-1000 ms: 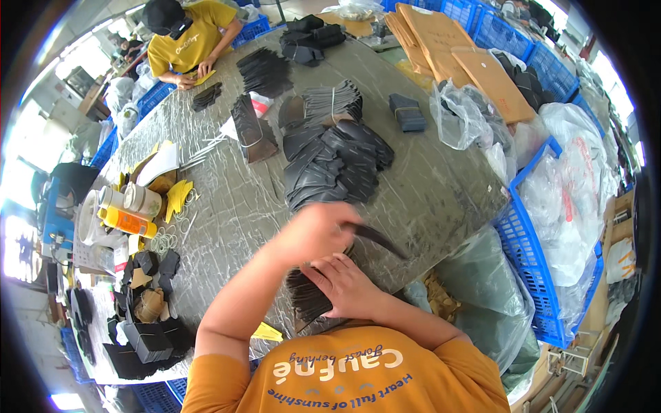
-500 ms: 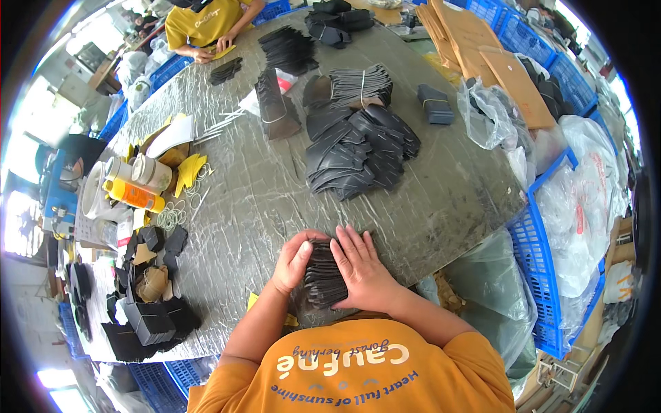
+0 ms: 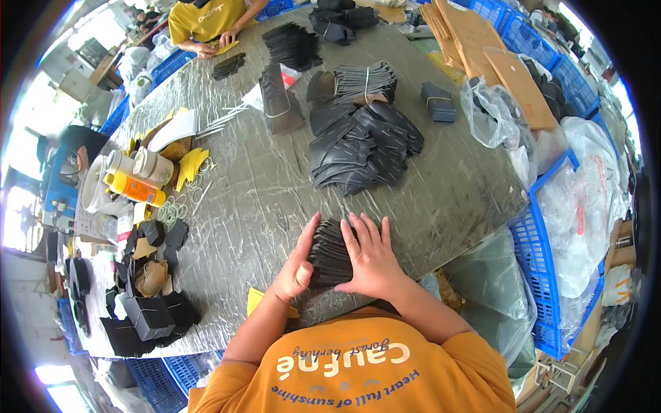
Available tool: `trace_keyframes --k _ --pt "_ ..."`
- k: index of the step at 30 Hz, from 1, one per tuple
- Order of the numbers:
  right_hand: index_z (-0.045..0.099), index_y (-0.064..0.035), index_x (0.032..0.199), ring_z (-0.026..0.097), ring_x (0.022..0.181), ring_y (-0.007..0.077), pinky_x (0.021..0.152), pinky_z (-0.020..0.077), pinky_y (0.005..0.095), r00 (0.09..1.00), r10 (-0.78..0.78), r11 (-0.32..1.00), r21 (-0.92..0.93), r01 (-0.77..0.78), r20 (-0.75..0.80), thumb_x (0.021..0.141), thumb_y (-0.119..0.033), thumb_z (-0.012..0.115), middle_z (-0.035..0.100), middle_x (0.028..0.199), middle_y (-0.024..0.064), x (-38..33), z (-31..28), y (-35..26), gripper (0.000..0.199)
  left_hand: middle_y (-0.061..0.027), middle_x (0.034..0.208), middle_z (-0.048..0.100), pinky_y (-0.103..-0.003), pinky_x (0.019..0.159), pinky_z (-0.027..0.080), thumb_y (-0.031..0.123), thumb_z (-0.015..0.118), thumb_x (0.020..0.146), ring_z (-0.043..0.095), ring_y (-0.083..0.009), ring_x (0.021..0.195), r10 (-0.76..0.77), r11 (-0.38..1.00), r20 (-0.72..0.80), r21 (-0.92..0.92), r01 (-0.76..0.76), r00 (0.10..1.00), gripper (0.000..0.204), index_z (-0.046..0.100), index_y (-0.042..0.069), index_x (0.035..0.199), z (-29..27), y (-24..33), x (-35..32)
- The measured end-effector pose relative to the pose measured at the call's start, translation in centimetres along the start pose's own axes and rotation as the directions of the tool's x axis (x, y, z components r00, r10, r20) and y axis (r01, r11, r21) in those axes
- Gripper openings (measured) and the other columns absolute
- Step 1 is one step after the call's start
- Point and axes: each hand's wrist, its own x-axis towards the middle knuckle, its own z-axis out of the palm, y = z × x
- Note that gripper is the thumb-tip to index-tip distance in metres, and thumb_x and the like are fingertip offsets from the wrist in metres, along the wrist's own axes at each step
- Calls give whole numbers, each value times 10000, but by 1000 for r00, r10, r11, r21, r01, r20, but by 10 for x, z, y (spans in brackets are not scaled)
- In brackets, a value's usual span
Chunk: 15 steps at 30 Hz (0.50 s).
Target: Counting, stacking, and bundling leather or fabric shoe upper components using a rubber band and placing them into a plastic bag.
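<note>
The left hand, fingers pressed together, lies along the left side of a dark stack on the counter; the right hand spreads its fingers over the right side. Beyond the fingertips lies a black heap.

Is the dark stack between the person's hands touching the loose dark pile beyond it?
Apart. The head view shows a strip of tabletop running between the dark stack and the loose dark pile.
</note>
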Motion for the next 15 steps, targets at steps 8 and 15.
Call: trace_keyframes --k 8,15 --pt "168 -50 1539 363 1332 422 1099 160 693 999 32 999 8 -32 26 523 -405 915 362 1428 260 4 2 -3 1310 -246 1619 1 -410 1199 69 841 446 796 24 -319 1506 -41 999 122 29 37 992 1252 -12 -65 1529 -3 3 11" --pt "221 -23 1510 434 1269 373 1066 262 617 996 -84 981 173 84 -8 543 -352 914 438 1380 196 2 6 4 1234 -157 1432 419 -384 1131 275 533 667 816 385 -261 1347 -228 970 -132 -114 214 965 948 285 13 1511 12 11 13"
